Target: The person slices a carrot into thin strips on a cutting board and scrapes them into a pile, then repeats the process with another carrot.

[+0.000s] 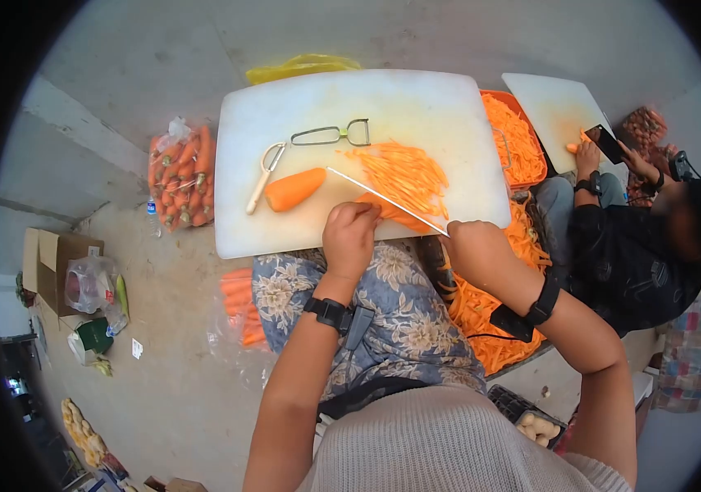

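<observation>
A white cutting board (416,98) lies across in front of me, over my lap. My right hand (480,250) is closed around the handle of a knife (383,198), its blade seen nearly edge-on and slanting across the board. Bunched at the board's near edge, the fingers of my left hand (350,236) hold a sliced carrot piece (395,213) beside the blade. Beyond the blade is a pile of carrot strips (404,174). Left of it lie a thick peeled carrot piece (295,189), a cream-handled peeler (264,178) and a metal peeler (330,134).
Carrot shreds fill an orange crate (518,135) and another heap (490,320) at right. A co-worker (654,238) sits there by a second board (555,98), holding a dark-bladed knife (605,144). Bagged carrots (182,176) and a cardboard box (59,262) stand at left.
</observation>
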The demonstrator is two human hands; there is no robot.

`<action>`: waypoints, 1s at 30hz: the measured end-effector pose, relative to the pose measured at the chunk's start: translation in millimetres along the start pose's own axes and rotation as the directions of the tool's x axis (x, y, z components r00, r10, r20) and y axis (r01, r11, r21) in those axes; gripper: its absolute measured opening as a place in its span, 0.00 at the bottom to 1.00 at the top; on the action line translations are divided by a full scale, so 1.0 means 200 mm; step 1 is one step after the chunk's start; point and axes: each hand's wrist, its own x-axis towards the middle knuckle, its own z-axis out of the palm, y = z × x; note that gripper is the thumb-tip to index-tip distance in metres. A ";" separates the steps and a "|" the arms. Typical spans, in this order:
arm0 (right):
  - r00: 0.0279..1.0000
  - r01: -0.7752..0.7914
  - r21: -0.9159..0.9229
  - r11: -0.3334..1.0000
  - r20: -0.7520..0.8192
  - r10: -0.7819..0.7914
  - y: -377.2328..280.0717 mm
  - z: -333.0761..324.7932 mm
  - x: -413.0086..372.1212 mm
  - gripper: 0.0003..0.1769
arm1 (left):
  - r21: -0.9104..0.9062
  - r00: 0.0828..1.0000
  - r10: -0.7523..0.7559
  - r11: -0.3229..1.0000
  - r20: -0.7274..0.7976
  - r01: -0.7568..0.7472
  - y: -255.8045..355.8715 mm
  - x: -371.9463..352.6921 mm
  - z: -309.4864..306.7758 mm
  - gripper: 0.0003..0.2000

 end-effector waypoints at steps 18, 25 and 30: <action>0.992 -0.012 0.184 0.983 -0.120 0.035 0.05 0.13 0.21 0.16 | 0.023 1.000 0.003 1.000 -0.009 -0.003 0.03 0.01 -0.01 0.08; 0.982 -0.024 0.177 0.984 -0.183 0.057 0.03 0.09 0.11 0.16 | 0.044 1.000 -0.009 0.999 -0.017 0.009 0.02 0.01 -0.01 0.09; 0.993 -0.004 0.118 0.993 -0.118 0.018 -0.03 -0.01 0.00 0.15 | 0.050 1.000 -0.014 0.999 -0.024 0.015 0.02 0.00 -0.01 0.09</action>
